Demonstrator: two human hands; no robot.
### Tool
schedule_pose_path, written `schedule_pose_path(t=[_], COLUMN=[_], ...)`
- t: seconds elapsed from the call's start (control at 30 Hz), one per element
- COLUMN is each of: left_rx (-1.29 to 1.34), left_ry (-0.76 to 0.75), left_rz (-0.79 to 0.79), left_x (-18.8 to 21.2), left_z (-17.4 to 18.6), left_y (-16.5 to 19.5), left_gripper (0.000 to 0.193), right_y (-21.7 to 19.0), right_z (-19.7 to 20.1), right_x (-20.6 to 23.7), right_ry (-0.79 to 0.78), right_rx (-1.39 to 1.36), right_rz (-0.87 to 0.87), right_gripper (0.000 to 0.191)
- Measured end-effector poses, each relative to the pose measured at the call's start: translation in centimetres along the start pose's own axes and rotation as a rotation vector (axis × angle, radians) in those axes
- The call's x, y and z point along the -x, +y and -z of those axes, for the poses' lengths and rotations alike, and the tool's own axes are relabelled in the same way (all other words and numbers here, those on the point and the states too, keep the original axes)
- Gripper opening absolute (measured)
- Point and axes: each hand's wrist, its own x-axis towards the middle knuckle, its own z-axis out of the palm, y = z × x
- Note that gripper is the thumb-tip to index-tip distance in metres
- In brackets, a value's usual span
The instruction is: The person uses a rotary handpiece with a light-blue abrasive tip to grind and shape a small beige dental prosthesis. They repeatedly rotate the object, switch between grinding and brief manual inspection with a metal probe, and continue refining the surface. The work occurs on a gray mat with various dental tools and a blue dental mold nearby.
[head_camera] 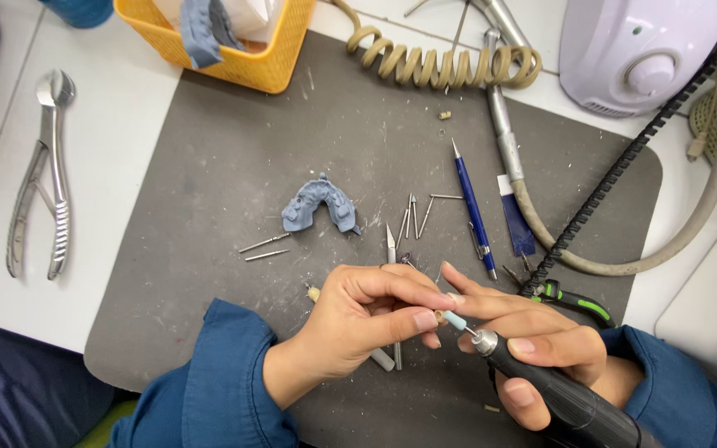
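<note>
My right hand grips a black rotary handpiece with a metal collar and a pale blue cylindrical bur at its tip. My left hand pinches that bur between thumb and forefinger, near the front edge of a dark grey mat. A blue-grey dental arch model lies on the mat a little beyond my hands, untouched. Both sleeves are dark blue.
Several loose burs and pins, a blue pen-like tool and a scalpel blade lie on the mat. Metal forceps rest at left. A yellow basket, coiled cords and a lavender machine stand at the back.
</note>
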Motion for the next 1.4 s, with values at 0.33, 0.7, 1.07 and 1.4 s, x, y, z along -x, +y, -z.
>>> schedule_pose_path(t=[0.33, 0.7, 1.07, 1.4], left_rx=[-0.029, -0.028, -0.060, -0.077], left_ry=[-0.008, -0.005, 0.015, 0.008], left_rz=[0.012, 0.016, -0.013, -0.002], left_x=[-1.8, -5.6, -7.5, -3.4], left_z=[-7.2, -6.1, -4.7, -7.4], left_y=[-22.9, -21.6, -20.0, -25.1], left_gripper=[0.020, 0.021, 0.021, 0.022], right_y=[-2.1, 0.0, 1.0, -1.6], right_z=[9.9, 11.2, 13.3, 11.1], right_x=[22.7, 20.4, 17.6, 24.1], right_ry=[-0.071, 0.114, -0.046, 0.069], right_rx=[0.018, 0.024, 0.031, 0.007], right_rz=[0.031, 0.028, -0.008, 0.002], right_gripper=[0.038, 0.035, 0.036, 0.035])
